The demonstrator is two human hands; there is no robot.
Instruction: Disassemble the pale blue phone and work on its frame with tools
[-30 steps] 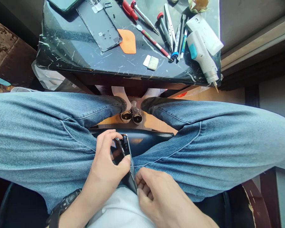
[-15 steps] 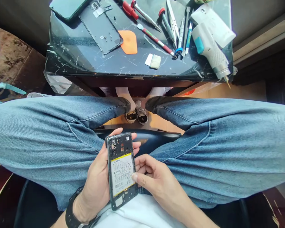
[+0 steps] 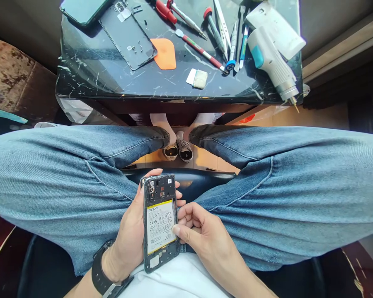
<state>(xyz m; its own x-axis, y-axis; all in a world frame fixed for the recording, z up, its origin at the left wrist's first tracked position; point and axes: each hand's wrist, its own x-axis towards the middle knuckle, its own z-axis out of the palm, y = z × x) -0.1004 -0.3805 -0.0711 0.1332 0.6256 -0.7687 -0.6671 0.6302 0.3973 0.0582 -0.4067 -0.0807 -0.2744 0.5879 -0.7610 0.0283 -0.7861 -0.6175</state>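
Over my lap, my left hand [image 3: 132,231] holds an opened smartphone [image 3: 161,260], its fingers wrapped behind it and their tips showing past the right edge. The phone's back is off, so the white battery [image 3: 161,227] with yellow edges and the black inner frame face me. My right hand [image 3: 202,231] pinches the phone's right side, thumb resting on the battery's edge and fingers curled alongside. Whether those fingers also grip something small is hidden. On the table, the detached back cover [image 3: 129,37] lies with several tiny screws on it.
The dark marble-look table [image 3: 118,87] stands ahead of my knees. On it are an orange pry pick [image 3: 165,54], several screwdrivers, tweezers [image 3: 222,25], a white handheld electric tool [image 3: 272,62], a white phone-shaped panel [image 3: 276,29] and a small whitish block [image 3: 200,79].
The phone and my left hand have shifted slightly right, and the phone is turned a little. My right thumb stays at the battery's edge. The whole view has moved slightly.
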